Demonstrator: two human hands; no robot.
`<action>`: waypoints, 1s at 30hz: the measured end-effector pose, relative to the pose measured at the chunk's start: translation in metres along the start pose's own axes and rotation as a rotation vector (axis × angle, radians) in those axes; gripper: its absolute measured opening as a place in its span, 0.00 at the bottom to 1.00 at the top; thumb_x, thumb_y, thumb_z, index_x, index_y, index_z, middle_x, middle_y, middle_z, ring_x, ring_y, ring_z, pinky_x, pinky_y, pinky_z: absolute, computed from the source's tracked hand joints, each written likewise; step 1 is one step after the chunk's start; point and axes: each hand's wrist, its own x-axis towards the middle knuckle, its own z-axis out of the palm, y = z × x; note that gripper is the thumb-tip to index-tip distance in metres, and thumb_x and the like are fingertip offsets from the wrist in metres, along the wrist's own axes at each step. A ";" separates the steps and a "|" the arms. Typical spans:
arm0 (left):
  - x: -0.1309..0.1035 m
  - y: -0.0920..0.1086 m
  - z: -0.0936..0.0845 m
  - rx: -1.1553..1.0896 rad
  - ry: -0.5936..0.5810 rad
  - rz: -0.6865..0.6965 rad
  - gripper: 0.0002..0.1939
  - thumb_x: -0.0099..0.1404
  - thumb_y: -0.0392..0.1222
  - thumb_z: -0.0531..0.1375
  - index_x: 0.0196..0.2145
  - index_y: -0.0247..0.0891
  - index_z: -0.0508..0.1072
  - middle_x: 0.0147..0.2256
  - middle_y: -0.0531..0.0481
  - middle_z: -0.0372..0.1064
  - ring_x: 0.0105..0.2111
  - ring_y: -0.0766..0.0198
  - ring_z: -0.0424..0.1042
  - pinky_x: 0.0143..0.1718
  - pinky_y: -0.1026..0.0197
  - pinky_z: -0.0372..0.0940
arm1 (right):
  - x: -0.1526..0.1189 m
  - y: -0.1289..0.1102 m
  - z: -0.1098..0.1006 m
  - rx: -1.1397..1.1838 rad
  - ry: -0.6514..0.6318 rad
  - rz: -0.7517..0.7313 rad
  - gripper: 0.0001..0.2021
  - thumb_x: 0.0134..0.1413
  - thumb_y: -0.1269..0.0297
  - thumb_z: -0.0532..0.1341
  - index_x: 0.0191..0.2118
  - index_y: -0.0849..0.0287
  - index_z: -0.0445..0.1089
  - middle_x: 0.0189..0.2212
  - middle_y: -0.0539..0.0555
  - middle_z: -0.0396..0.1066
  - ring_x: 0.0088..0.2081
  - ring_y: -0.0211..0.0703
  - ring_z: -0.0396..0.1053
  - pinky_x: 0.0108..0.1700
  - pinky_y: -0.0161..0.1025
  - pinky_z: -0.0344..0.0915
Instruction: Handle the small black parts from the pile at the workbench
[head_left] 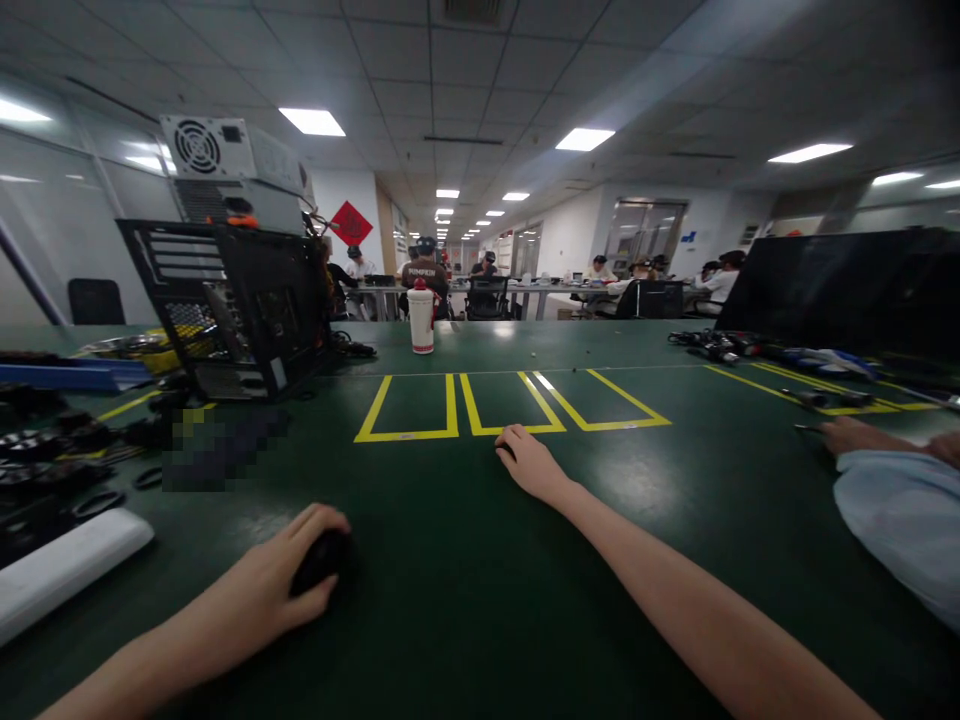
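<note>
My left hand is curled around a black rounded object that looks like a computer mouse, low over or on the green table. Farther forward, my right hand reaches to the near edge of the middle yellow tape outline. Its fingers are bent down and drawn together; a small dark patch shows beneath them, too unclear to name. Two more outlines of yellow tape lie on either side, the left one and the right one.
At left stand an open black computer case with a power supply on top, loose parts and a white bar. A white cup stands behind the outlines. At right, another person's hand holds a thin tool near several cables.
</note>
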 end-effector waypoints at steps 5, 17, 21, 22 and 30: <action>0.099 0.037 0.023 -0.067 -0.087 0.156 0.19 0.54 0.45 0.54 0.45 0.44 0.57 0.44 0.51 0.57 0.37 0.61 0.65 0.38 0.58 0.62 | 0.001 -0.014 0.007 0.306 -0.021 0.043 0.10 0.50 0.61 0.52 0.35 0.60 0.65 0.34 0.53 0.66 0.36 0.39 0.66 0.39 0.40 0.63; 0.173 0.054 0.064 -0.104 0.029 0.308 0.33 0.51 0.43 0.57 0.53 0.38 0.49 0.50 0.43 0.55 0.46 0.54 0.61 0.46 0.55 0.57 | 0.017 -0.030 0.011 0.988 -0.202 0.428 0.10 0.43 0.64 0.61 0.33 0.62 0.64 0.33 0.54 0.66 0.33 0.36 0.68 0.40 0.39 0.66; 0.176 0.050 0.068 -0.120 0.029 0.273 0.31 0.50 0.43 0.57 0.51 0.36 0.52 0.47 0.43 0.59 0.44 0.54 0.63 0.44 0.56 0.58 | 0.019 -0.031 0.009 1.059 -0.196 0.499 0.11 0.40 0.66 0.63 0.33 0.62 0.64 0.31 0.52 0.66 0.32 0.36 0.67 0.40 0.39 0.66; 0.176 0.050 0.069 -0.127 0.030 0.271 0.30 0.50 0.43 0.58 0.50 0.36 0.53 0.45 0.43 0.60 0.43 0.55 0.64 0.42 0.57 0.59 | 0.018 -0.031 0.009 1.064 -0.184 0.505 0.11 0.40 0.66 0.63 0.33 0.61 0.64 0.31 0.52 0.66 0.32 0.35 0.67 0.40 0.38 0.66; 0.176 0.049 0.069 -0.163 0.029 0.235 0.30 0.50 0.44 0.58 0.49 0.38 0.52 0.43 0.45 0.61 0.41 0.56 0.65 0.39 0.58 0.60 | 0.015 -0.032 0.013 1.040 -0.196 0.436 0.12 0.40 0.63 0.63 0.33 0.60 0.63 0.32 0.52 0.67 0.35 0.36 0.67 0.42 0.39 0.65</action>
